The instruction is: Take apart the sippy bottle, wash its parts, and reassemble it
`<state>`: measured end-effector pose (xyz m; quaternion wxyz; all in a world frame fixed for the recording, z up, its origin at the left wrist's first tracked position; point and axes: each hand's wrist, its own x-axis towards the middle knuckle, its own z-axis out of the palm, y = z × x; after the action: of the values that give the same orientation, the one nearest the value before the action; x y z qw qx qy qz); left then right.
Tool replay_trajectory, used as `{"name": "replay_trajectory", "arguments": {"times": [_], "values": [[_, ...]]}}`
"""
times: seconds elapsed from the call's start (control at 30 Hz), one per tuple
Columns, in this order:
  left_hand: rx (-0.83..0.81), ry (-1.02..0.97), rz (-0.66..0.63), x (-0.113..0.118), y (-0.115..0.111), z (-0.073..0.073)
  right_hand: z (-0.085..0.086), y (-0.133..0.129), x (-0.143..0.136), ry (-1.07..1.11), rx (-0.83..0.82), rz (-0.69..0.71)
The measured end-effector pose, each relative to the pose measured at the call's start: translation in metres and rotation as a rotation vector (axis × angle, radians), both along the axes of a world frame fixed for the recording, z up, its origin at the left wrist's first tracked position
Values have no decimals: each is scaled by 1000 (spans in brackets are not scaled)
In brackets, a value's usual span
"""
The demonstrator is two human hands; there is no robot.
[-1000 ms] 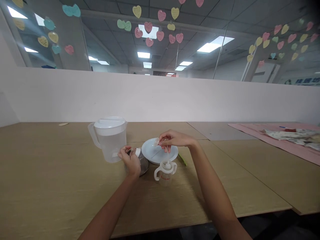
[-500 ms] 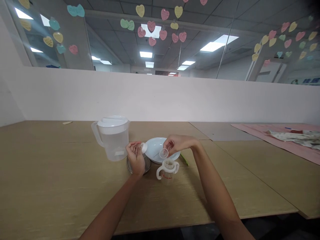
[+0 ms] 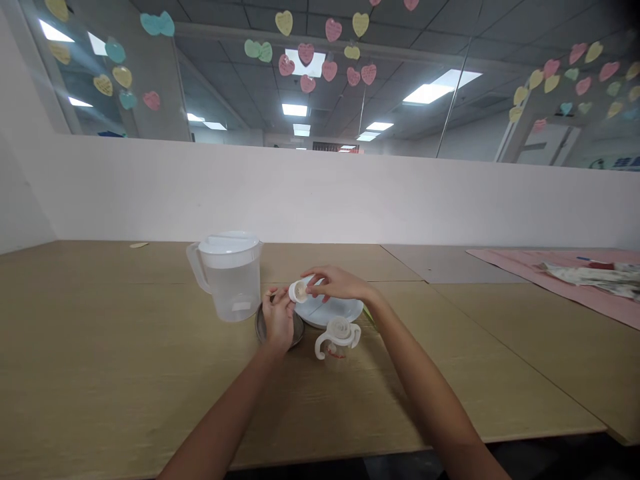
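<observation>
A white screw ring (image 3: 299,292), with its hollow side turned towards me, is in the fingers of my left hand (image 3: 279,319). My right hand (image 3: 333,283) reaches in from the right, fingers apart, with the thumb tip at the ring's right edge; whether it touches is hard to tell. Below them a clear baby bottle (image 3: 336,352) with two white handles stands upright on the table. A translucent round disc (image 3: 340,328) lies over its mouth. Behind the hands is a pale blue plate (image 3: 345,312), partly covered by my right hand. A dark round dish (image 3: 297,333) sits under my left hand.
A lidded clear plastic jug (image 3: 233,287) stands to the left of the plate. Something thin and green (image 3: 369,316) shows at the plate's right edge. Far right, a pink mat (image 3: 520,267) carries cloth and a pen. A white wall (image 3: 310,193) closes off the table's back.
My right hand has let go of the clear disc, now on the bottle's mouth, and moved left and up to the ring. My left hand has turned the ring's hollow side towards me.
</observation>
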<state>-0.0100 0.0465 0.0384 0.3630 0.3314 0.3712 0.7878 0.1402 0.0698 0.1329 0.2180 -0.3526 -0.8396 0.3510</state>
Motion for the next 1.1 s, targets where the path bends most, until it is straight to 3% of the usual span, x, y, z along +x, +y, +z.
{"name": "replay_trajectory", "arguments": {"times": [0.13, 0.33, 0.53, 0.6, 0.8, 0.93, 1.1], "values": [[-18, -191, -154, -6, 7, 0, -13, 5, -16, 21, 82, -4], [35, -155, -211, -7, 0, 9, -23, 14, -20, 80, -36, -9], [44, 225, -111, -1, -14, 10, -21, 12, -19, 95, -70, -136], [13, 261, -119, -1, -14, 8, -20, 12, -18, 111, -70, -133], [-11, 125, -205, -2, -8, 4, -19, 16, -14, 151, -40, -104], [-7, 14, -301, -2, -5, 1, -21, 15, -18, 62, 6, -144], [0, -15, -322, -2, -6, 1, -23, 12, -23, -3, 15, -111]]}}
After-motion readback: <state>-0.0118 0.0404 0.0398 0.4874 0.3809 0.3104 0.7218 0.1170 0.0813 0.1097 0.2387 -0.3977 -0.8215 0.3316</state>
